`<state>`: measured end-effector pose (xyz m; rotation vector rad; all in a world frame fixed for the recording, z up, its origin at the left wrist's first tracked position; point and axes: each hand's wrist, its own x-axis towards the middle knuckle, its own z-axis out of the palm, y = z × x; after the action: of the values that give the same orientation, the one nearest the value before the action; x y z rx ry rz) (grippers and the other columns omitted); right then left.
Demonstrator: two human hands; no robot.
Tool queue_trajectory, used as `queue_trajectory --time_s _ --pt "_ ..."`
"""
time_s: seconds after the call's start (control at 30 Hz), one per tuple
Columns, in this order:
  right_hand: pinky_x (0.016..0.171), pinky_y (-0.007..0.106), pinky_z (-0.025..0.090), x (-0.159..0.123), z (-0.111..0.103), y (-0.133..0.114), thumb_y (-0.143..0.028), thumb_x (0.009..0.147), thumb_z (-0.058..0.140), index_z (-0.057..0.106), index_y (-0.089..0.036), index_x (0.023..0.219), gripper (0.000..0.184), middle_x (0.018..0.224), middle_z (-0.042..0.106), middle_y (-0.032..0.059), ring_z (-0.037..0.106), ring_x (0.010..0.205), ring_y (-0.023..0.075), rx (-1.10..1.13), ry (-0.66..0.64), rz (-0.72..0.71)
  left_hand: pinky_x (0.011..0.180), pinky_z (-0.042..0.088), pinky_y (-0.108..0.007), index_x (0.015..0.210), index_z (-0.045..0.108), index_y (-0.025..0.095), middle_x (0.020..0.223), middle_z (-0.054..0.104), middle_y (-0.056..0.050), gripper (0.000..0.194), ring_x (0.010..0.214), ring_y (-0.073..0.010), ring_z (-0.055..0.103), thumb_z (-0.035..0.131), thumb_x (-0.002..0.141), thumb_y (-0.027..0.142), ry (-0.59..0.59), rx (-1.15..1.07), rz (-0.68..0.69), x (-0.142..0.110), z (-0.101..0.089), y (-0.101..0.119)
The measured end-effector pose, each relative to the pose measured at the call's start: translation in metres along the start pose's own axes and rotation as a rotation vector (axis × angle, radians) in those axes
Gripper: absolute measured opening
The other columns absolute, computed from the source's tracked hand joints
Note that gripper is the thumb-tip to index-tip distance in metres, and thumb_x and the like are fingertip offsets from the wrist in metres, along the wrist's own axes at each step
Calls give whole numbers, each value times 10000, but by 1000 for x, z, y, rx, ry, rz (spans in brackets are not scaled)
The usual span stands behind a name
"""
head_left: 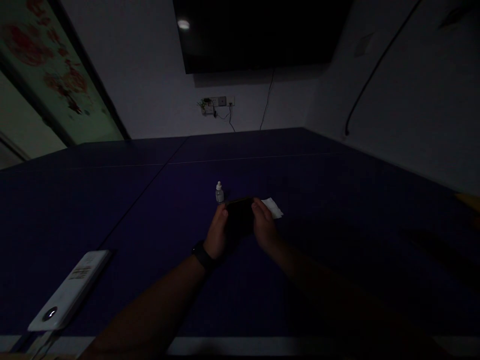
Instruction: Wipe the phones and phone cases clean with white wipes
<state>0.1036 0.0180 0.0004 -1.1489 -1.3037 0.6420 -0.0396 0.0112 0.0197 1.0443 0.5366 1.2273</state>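
Purple tabletop (pixel 337 190) bears a white device (pixel 67 292) with unreadable print (pixel 81 271); both hands (pixel 216 233) (pixel 264 228) grip a dark slab (pixel 240 219)

The table (pixel 337 200) is dark blue, almost purple. One thin pale line (pixel 232 159) runs across it and one black line (pixel 142 191) goes up it, and its near edge (pixel 232 345) is white. The held flat thing (pixel 240 217) looks black. The little bottle (pixel 219 196) is see-through with a white top (pixel 219 186). The paper (pixel 273 208) is white. The long box (pixel 67 292) is white with brown marks (pixel 81 272) and a black circle (pixel 49 314) with a white bit inside. The wristband (pixel 203 255) is black. The big screen (pixel 262 35) is black, the wall (pixel 150 65) is grey, and the panel (pixel 95 122) is pale green with red and orange flowers (pixel 26 45).
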Motion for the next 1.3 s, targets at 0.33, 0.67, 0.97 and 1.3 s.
queue_trajectory --time_s 0.33,0.67,0.97,1.3 --pt "649 299 477 -17 -1 -31 -386 1040 361 618 -235 971 306 786 646 16 609 756 199 -63 -149 -146 863 457 -352 1027 614 206 1012 679 -63 215 955 -223 625 449 959 325 -70 1019 424 -9 3 46" --pt "604 317 385 -22 -3 -40 -291 1026 393 504 -245 805 251 668 585 3 540 594 180 -234 -280 -329 638 347 -308 818 453 232 779 584 -10 259 685 -175 555 348 1028 341 -148 1610 349 -21 19 68" --pt "618 338 420 -34 2 -39 -267 1026 355 477 -245 868 200 721 588 29 562 633 202 -301 -253 -480 599 336 -316 810 412 241 715 533 -2 403 630 -178 521 193 1082 444 -191 1613 512 -33 3 61" --pt "657 357 463 -38 1 -38 -253 1032 356 479 -249 853 217 756 595 39 577 692 215 -312 -252 -512 592 344 -312 785 386 243 695 513 4 453 608 -168 507 151 1083 492 -225 1547 499 -35 6 64"
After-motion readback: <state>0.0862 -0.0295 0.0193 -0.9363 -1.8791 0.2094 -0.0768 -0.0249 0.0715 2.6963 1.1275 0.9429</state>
